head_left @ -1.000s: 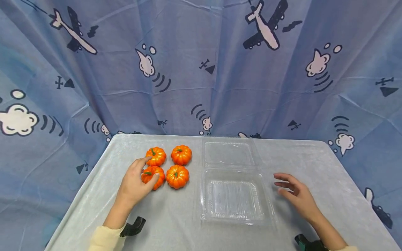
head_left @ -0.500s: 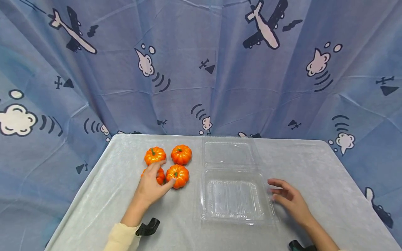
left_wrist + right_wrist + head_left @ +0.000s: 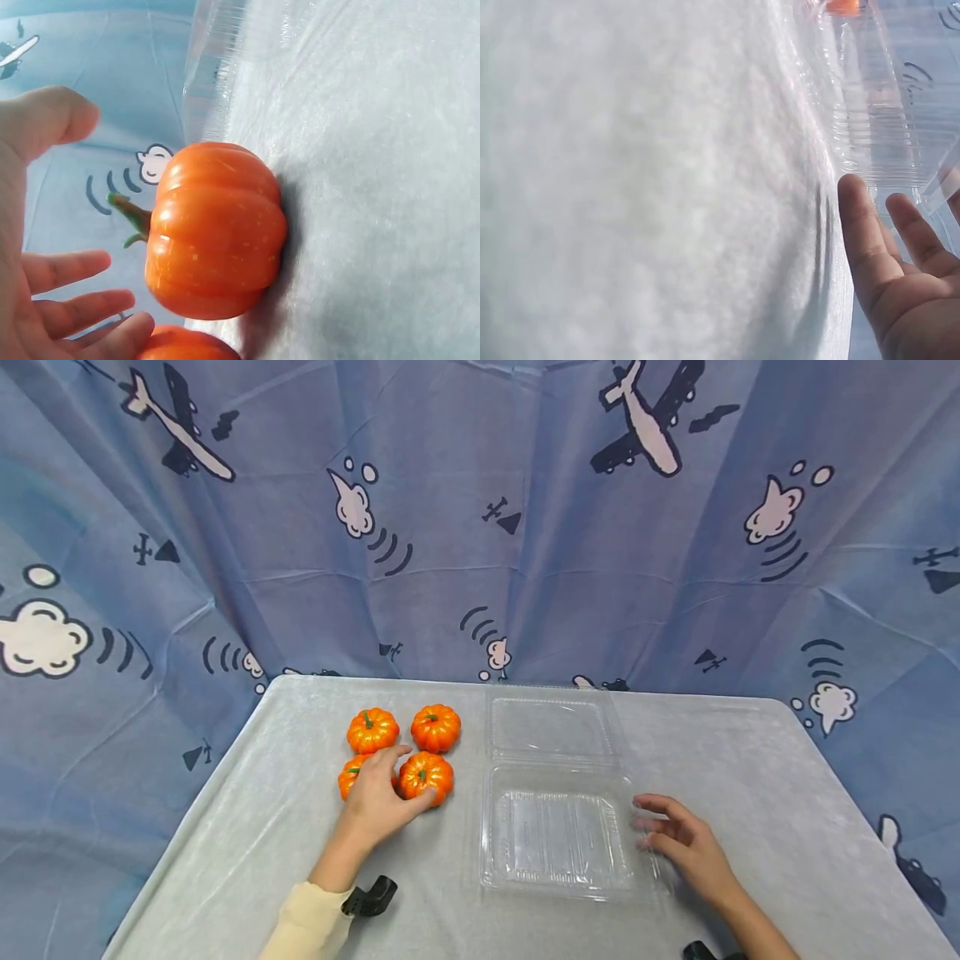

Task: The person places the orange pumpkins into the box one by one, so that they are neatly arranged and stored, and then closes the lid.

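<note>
Orange front-right pumpkin (image 3: 427, 775) lies just beneath the spread, unclenched fingers (image 3: 94, 306) of the left hand (image 3: 377, 802).

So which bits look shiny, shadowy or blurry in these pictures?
Head view: shiny glints on the clear plastic box, and smeary fingertips on the right hand; left wrist view: a grey shadow on the white cloth beside the upper pumpkin; right wrist view: the cloth looks pale and fuzzy, with shadow stripes near the hand.
</note>
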Available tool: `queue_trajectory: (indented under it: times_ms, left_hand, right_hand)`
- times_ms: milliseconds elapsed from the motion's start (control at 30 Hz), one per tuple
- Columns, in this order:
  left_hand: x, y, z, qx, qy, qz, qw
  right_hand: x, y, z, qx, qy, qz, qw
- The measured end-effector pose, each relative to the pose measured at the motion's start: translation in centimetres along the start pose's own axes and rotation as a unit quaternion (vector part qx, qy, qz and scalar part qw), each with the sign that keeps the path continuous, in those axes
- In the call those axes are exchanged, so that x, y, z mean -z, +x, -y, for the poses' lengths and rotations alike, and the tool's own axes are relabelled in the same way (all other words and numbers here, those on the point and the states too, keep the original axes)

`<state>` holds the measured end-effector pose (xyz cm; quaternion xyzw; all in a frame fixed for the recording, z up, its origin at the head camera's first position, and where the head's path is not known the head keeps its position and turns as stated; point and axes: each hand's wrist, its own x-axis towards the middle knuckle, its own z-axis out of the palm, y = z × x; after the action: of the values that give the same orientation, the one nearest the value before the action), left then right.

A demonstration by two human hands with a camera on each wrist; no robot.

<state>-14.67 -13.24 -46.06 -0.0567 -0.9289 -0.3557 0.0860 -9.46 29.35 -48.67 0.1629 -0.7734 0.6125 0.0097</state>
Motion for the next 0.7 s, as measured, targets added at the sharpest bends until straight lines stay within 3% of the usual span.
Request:
queue_trajectory:
  times_ms: [167,700]
  left_hand:
    - [-0.5,0.4,-0.2,0.002,0.013,0.012,0.9998]
    - [-1.2,1.2,-0.3,-0.018,0.081,0.026,0.9962]
  right_hand:
    - [0.0,-0.1,-0.2,-0.015,-0.014,-0.005,0.9998]
    - [0.0,0.0,-0.6,0.007,0.007,0.004,0.9999]
